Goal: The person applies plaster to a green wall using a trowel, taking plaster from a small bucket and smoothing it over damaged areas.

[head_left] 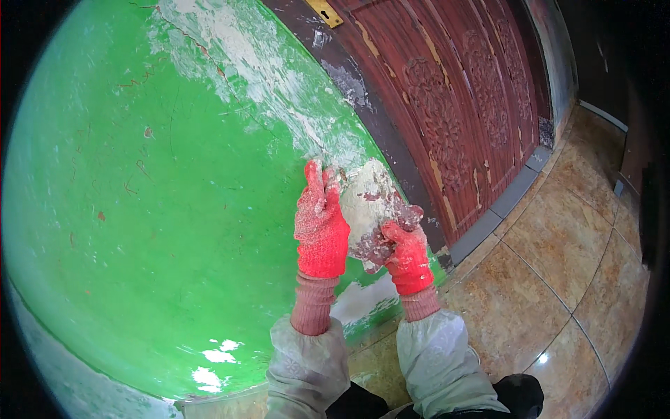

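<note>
My left hand (322, 227), in a red knitted glove, is raised against the green wall (174, 209). Its fingers point up and are smeared with white paste; what they grip, if anything, is hidden. Beside it, my right hand (407, 257), gloved the same way, is closed on the lower edge of a dark red plate (373, 248) with an uneven outline. A thick layer of white putty (368, 195) covers much of that plate. Above my left hand, a rough whitish putty patch (241, 66) runs up the wall along the door frame.
A carved reddish-brown wooden door (447, 105) with a dark frame (391, 136) stands to the right, with a brass lock plate (325, 12) at the top. Brown floor tiles (516, 300) lie below. Another white patch (359, 300) marks the lower wall.
</note>
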